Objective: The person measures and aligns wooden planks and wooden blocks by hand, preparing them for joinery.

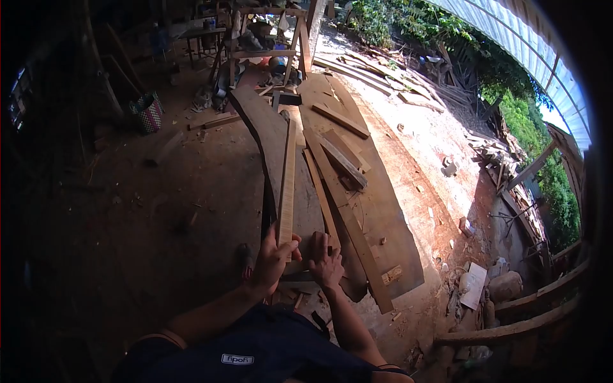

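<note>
A long, narrow wooden strip [288, 185] points away from me, its near end in my left hand [274, 258], whose fingers and thumb wrap round it. My right hand [326, 260] rests at the near part of a dark wooden slab [262, 121], its fingers bent downward; what is under its fingertips is too dark to make out. A thin strip [321, 191] ends just beyond the right hand. To the right, a long board [357, 246] lies across a wide wooden panel [389, 223], with shorter pieces [345, 163] on top.
A checkered basket [147, 113] stands on the dirt floor at the left. A wooden frame [265, 54] with clutter is at the back. Scrap wood lies at the right, near a white sheet [473, 285] and curved timbers [511, 332].
</note>
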A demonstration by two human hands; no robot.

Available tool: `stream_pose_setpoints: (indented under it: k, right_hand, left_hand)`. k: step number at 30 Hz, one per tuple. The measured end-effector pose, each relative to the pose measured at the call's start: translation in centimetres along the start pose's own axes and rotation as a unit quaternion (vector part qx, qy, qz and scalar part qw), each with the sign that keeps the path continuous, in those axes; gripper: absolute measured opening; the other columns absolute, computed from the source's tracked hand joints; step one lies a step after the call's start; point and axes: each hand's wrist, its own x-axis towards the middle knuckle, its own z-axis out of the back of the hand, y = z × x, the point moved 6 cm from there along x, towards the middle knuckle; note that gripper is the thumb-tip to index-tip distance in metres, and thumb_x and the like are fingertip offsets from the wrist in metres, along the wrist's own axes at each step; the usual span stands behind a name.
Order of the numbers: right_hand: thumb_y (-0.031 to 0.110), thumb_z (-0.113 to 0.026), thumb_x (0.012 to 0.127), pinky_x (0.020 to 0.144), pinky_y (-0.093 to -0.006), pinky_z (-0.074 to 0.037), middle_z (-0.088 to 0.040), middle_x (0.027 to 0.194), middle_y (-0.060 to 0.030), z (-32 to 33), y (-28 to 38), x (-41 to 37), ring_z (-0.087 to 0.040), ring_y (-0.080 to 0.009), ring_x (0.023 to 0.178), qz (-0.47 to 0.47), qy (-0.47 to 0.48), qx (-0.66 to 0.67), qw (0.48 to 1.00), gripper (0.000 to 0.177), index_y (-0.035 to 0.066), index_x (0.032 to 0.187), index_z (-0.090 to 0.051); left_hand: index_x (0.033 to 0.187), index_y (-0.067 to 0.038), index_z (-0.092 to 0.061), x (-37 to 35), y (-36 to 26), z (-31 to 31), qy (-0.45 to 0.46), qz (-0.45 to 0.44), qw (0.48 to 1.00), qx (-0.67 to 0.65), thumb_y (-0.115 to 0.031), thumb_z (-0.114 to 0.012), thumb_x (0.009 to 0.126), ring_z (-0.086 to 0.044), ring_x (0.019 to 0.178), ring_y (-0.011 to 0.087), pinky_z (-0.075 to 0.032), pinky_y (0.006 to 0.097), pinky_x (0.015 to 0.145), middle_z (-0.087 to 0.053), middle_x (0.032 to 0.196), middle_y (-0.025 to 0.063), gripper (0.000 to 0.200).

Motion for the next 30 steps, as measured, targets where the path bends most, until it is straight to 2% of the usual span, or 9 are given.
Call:
stream_pose_setpoints:
  k: [6,8,12,15,16,18,19,25,30]
  right_hand:
    - [0.036,-0.067,0.071,0.073,-0.0461,-0.053,-0.048,0.115,-0.0222,0.4,0.2,-0.1,-0.056,-0.0378,0.097,0.012,0.002,0.000,1.000,0.097,0.026,0.152,-0.014]
    - [0.036,-0.066,0.074,0.081,-0.0477,-0.052,-0.040,0.131,-0.0295,0.5,0.2,-0.1,-0.054,-0.0430,0.108,-0.013,0.074,0.018,0.997,0.098,0.030,0.152,-0.007]
    - [0.036,-0.068,0.073,0.082,-0.0479,-0.052,-0.040,0.133,-0.0300,0.0,0.0,0.0,-0.054,-0.0435,0.108,-0.020,0.070,0.020,0.997,0.100,0.030,0.153,-0.007]
    - [0.034,-0.069,0.073,0.082,-0.0480,-0.051,-0.041,0.131,-0.0289,0.3,0.1,-0.2,-0.053,-0.0429,0.108,-0.017,0.050,0.025,0.998,0.100,0.030,0.153,-0.008]
    - [0.034,-0.069,0.073,0.082,-0.0480,-0.051,-0.041,0.131,-0.0289,0.3,0.1,-0.2,-0.053,-0.0429,0.108,-0.019,0.058,0.021,0.998,0.100,0.030,0.153,-0.008]
    - [0.033,-0.070,0.073,0.081,-0.0482,-0.051,-0.043,0.128,-0.0276,0.3,0.1,0.0,-0.053,-0.0423,0.108,-0.033,0.072,0.034,0.996,0.101,0.030,0.153,-0.008]
    - [0.033,-0.070,0.073,0.081,-0.0482,-0.051,-0.043,0.128,-0.0276,0.3,0.2,0.0,-0.053,-0.0423,0.108,-0.035,0.078,0.032,0.996,0.101,0.030,0.153,-0.008]
    - [0.032,-0.070,0.074,0.080,-0.0478,-0.051,-0.045,0.123,-0.0259,0.3,0.2,0.0,-0.053,-0.0418,0.107,-0.024,0.054,0.011,0.998,0.100,0.029,0.153,-0.008]
    - [0.031,-0.071,0.071,0.077,-0.0468,-0.052,-0.046,0.123,-0.0276,0.4,0.2,0.0,-0.054,-0.0413,0.101,-0.008,0.028,0.014,0.999,0.102,0.028,0.153,-0.010]
  left_hand:
    - [0.106,-0.005,-0.050,4.0,4.1,2.5,-0.021,0.054,0.998,-0.016,-0.023,-0.060,0.089,-0.057,0.075,0.0087,-0.051,0.0295,0.069,-0.056,0.086,0.0034,0.027]
    - [0.105,-0.005,-0.051,5.8,6.2,3.1,-0.043,0.035,0.998,0.010,-0.026,-0.061,0.089,-0.056,0.072,0.0090,-0.050,0.0297,0.066,-0.056,0.084,0.0024,0.027]
    - [0.100,-0.004,-0.053,10.2,13.6,5.8,0.004,0.096,0.990,0.100,-0.034,-0.058,0.091,-0.056,0.072,0.0102,-0.048,0.0285,0.065,-0.056,0.081,0.0022,0.032]
    - [0.107,0.005,-0.051,11.5,17.8,7.7,-0.030,0.114,0.953,0.279,-0.036,-0.060,0.089,-0.064,0.085,0.0245,-0.051,0.0365,0.074,-0.063,0.094,0.0154,0.045]
    - [0.107,0.005,-0.051,11.8,19.0,8.4,-0.031,0.122,0.953,0.275,-0.036,-0.060,0.089,-0.064,0.085,0.0245,-0.051,0.0365,0.074,-0.063,0.094,0.0154,0.045]
    - [0.109,0.007,-0.050,12.1,18.9,8.7,-0.015,0.009,0.910,0.414,-0.036,-0.060,0.088,-0.063,0.096,0.0356,-0.050,0.0422,0.081,-0.062,0.101,0.0238,0.050]
    - [0.118,0.009,-0.047,12.1,19.3,9.0,0.013,0.033,0.899,0.436,-0.037,-0.060,0.088,-0.059,0.103,0.0412,-0.048,0.0458,0.086,-0.058,0.110,0.0283,0.056]
    - [0.136,0.010,-0.034,13.2,19.7,10.0,-0.063,-0.017,0.827,0.559,-0.040,-0.061,0.088,-0.055,0.109,0.0442,-0.047,0.0472,0.091,-0.048,0.126,0.0309,0.074]
    - [0.141,0.009,-0.026,14.8,19.3,10.2,-0.032,0.022,0.851,0.523,-0.040,-0.059,0.089,-0.049,0.116,0.0459,-0.042,0.0445,0.097,-0.046,0.124,0.0342,0.078]
